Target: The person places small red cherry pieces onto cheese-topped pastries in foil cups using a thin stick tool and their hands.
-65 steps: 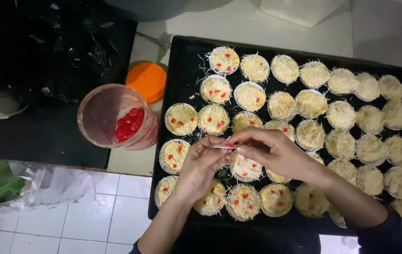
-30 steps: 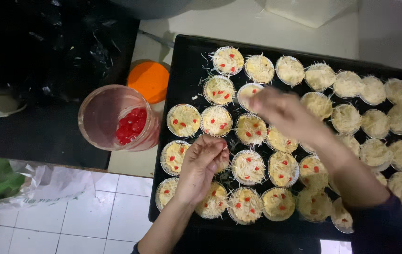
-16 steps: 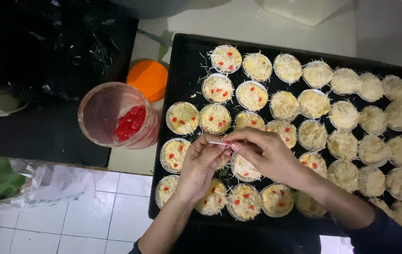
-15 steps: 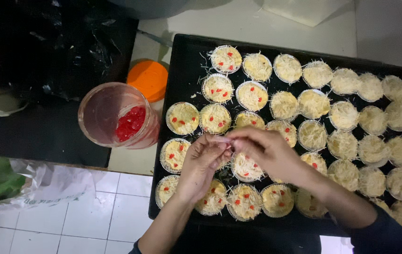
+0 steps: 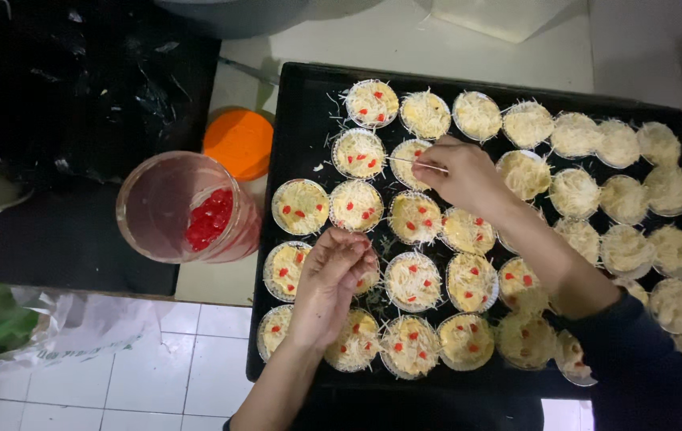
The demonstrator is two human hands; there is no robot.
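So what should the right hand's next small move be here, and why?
Probably lower the pick and set a red bit on the cup under its tip. The right hand has the pick in its grip over that cup, which shows no red bits, while neighbours to its left already carry them. The left hand is cupped near the front rows.

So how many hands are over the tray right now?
2. The left hand is over the front left part of the tray. The right hand, pinching a thin stick, is further back near the middle. None seem hidden.
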